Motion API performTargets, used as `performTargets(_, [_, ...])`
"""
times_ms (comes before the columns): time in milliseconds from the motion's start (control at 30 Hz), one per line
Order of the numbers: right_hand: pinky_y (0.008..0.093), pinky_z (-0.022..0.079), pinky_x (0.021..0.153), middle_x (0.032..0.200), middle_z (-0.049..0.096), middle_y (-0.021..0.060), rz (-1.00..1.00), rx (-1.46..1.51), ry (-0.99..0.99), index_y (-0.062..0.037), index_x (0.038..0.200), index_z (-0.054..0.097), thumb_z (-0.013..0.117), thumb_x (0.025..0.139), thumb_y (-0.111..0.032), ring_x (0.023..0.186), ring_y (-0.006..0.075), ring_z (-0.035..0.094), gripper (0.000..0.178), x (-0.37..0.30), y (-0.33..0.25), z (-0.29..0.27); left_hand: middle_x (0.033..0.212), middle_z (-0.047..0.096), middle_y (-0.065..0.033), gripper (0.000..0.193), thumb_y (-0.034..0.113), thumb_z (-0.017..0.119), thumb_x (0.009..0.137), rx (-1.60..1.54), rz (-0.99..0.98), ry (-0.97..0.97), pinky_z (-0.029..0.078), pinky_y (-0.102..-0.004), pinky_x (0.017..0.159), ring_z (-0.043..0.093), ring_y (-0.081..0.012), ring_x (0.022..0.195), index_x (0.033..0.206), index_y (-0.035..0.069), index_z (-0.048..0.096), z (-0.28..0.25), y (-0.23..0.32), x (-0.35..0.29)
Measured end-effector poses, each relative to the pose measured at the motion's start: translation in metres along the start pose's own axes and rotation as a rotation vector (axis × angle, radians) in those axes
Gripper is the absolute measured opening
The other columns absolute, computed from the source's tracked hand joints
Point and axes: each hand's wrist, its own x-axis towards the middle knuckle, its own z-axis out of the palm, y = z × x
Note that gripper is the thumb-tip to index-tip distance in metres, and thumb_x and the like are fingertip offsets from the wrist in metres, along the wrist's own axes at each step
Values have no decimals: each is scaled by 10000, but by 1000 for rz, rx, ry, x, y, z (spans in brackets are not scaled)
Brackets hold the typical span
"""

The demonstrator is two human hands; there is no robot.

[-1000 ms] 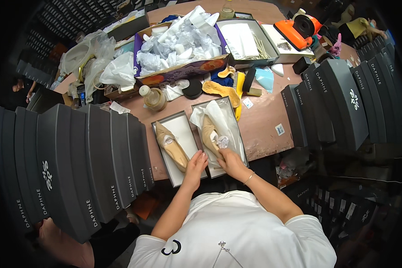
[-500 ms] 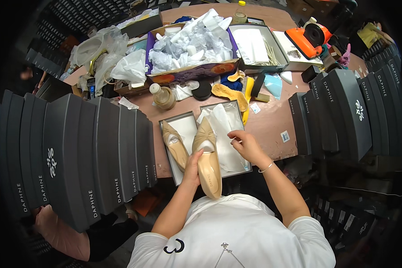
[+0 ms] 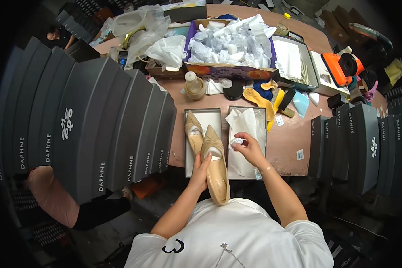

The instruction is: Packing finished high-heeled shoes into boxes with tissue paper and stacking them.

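Observation:
My left hand [image 3: 200, 173] is closed around the side of a beige pointed flat shoe [image 3: 217, 181], its toe pointing away from me and white stuffing showing in its opening. The matching shoe [image 3: 194, 134] lies in the left half of an open shoebox [image 3: 212, 117], also with something white inside. To the right, my right hand [image 3: 252, 152] pinches a small crumpled wad of white paper [image 3: 236, 141]. It hovers over the other box half [image 3: 264, 143], which is lined with white tissue paper [image 3: 242, 166].
Stacks of dark grey shoeboxes stand at left [image 3: 87, 120] and right [image 3: 362, 143]. Behind the open box are a pump bottle [image 3: 194, 87], yellow sponge pieces [image 3: 257, 99], a purple carton [image 3: 228, 71] of white wads and an orange device [image 3: 341, 69]. Other people are at the left.
The view has shifted, so the table things appear farther right. A white paper wad now shows clearly in my right fingers. My left hand keeps hold of the shoe.

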Motion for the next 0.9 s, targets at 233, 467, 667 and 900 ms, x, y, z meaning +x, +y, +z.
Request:
performTargets(233, [367, 433, 827, 1072, 595, 117, -509, -717, 43, -58, 982, 614, 770, 694, -142, 1003, 300, 533, 338, -74, -57, 38, 1298, 433, -121, 646, 244, 588, 943, 138, 100, -164, 395, -312, 988, 445, -187, 1184, 1420, 38, 204, 16, -18, -3])
performTargets(467, [397, 421, 945, 1148, 527, 208, -424, -612, 314, -52, 1312, 425, 785, 670, -109, 1123, 387, 489, 738, -59, -66, 30, 1322, 411, -128, 657, 248, 565, 955, 289, 112, -325, 381, -326, 1009, 426, -193, 1213, 1430, 34, 163, 22, -8, 6])
performTargets(667, [391, 454, 912, 1210, 511, 272, -265, -546, 84, 0, 1472, 127, 787, 686, -119, 1094, 404, 540, 1033, -63, -60, 16, 1347, 383, -126, 643, 275, 523, 976, 264, 11, -403, 353, -329, 1036, 403, -199, 1239, 1440, 44, 142, 20, -18, 4])
performTargets(900, [396, 485, 845, 1080, 585, 277, -349, -561, 184, 40, 1389, 313, 713, 740, -102, 991, 397, 601, 776, -51, -50, 8, 1353, 380, -120, 645, 283, 513, 980, 303, 6, -450, 341, -319, 1041, 385, -187, 1249, 1440, 45, 129, 27, -17, 5])
